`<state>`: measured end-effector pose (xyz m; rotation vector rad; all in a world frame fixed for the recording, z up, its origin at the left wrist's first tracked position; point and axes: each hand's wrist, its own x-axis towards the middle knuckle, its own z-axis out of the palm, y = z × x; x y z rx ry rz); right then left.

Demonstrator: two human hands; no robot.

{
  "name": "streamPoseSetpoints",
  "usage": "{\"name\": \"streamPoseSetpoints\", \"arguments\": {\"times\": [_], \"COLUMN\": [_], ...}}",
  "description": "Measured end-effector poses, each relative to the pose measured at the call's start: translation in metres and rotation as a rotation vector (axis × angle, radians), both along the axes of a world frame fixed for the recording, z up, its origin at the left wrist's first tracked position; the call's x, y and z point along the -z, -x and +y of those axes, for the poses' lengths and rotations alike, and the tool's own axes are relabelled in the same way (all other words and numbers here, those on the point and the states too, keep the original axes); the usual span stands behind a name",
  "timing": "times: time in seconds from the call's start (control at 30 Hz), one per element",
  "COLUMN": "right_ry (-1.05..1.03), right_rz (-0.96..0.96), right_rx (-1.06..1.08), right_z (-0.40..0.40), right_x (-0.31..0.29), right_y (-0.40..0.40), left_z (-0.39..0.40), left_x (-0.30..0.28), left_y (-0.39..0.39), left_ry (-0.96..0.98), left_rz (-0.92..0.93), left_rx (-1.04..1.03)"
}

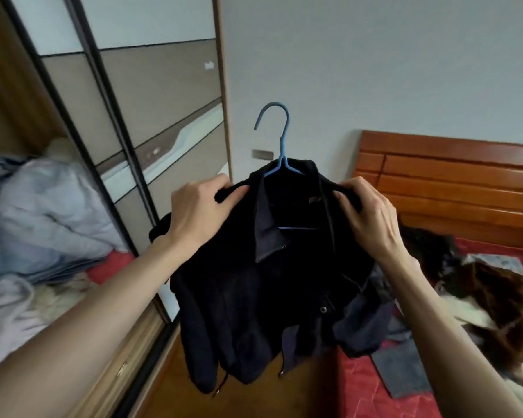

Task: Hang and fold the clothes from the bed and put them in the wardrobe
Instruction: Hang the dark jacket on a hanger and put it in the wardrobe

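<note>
A dark navy jacket (254, 303) hangs on a blue plastic hanger (280, 140), held up in mid-air in front of me. The hook points up and to the left. My left hand (203, 212) grips the jacket's left shoulder, and my right hand (366, 215) grips its right shoulder. The jacket's front is open, showing the collar and a zip. Its hem and cuffs dangle above the floor between wardrobe and bed.
The wardrobe (151, 116) with sliding panelled doors stands at left, open onto piled pale bedding (43, 224). At right is the bed (369, 384) with a red cover, a wooden headboard (453, 188), and several clothes (495, 297) lying on it. Wooden floor lies below.
</note>
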<state>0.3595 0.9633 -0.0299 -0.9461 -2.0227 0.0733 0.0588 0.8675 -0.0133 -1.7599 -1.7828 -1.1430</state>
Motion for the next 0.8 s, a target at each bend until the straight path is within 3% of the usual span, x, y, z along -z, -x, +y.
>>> {"name": "streamPoseSetpoints", "arguments": {"times": [0.4, 0.8], "right_ry": [0.079, -0.06], "right_rz": [-0.018, 0.002], "right_rx": [-0.586, -0.843], "right_z": [0.026, -0.011], "right_x": [-0.013, -0.069], "right_y": [0.21, 0.386], "left_z": [-0.098, -0.195], "left_x": [-0.01, -0.049], "left_y": [0.144, 0.234], "left_ry": [-0.049, -0.039], "left_rz": [0.007, 0.009], "left_rx": [-0.39, -0.797]}}
